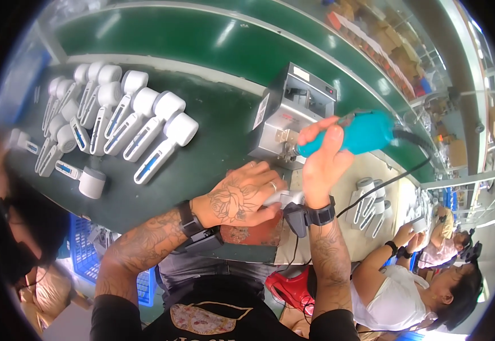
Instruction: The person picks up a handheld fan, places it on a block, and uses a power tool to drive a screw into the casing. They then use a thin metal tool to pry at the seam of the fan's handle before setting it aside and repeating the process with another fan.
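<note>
My right hand is closed around a teal electric screwdriver with a black cord. Its tip is at the front outlet of a silver screw feeder on the bench. My left hand rests low over the bench, fingers curled round a white plastic part that is mostly hidden beneath them. Under that hand shows a reddish-brown mat. To the left stand rows of white handheld devices with round heads and long handles with blue strips.
More white devices lie on the pale board to the right. The cord hangs across that side. A co-worker sits at the right, another person at the left. A blue crate stands below the bench edge.
</note>
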A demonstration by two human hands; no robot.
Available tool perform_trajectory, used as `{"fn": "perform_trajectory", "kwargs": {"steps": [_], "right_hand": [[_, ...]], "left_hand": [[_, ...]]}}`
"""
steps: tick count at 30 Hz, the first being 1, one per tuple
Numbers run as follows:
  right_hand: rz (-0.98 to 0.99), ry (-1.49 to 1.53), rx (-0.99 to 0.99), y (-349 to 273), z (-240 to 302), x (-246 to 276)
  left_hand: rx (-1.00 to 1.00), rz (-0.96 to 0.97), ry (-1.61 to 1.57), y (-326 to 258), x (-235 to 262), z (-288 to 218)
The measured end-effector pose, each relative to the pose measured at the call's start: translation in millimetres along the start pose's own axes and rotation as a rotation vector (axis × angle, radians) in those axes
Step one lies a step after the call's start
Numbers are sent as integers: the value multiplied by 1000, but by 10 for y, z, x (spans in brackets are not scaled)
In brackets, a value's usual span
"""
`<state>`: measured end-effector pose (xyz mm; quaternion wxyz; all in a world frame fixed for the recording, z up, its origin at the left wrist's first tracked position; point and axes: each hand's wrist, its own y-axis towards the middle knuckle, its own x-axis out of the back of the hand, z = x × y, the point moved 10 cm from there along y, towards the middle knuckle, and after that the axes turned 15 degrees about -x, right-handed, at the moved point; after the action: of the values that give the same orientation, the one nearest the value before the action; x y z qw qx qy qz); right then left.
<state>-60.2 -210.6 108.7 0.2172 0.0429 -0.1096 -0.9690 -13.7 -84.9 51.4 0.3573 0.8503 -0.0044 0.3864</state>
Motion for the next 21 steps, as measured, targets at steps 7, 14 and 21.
{"fn": "perform_trajectory", "kwargs": {"steps": [7,14,21], "right_hand": [[32,21,-46,-105,54,-30],[4,116,-106,-651,197,427],[-13,34,-115,-810,119,428]], "left_hand": [[14,9,3,-28,-21,80],[68,57,-59,19,-78,109],[65,50,-80,-14,-99,81]]}}
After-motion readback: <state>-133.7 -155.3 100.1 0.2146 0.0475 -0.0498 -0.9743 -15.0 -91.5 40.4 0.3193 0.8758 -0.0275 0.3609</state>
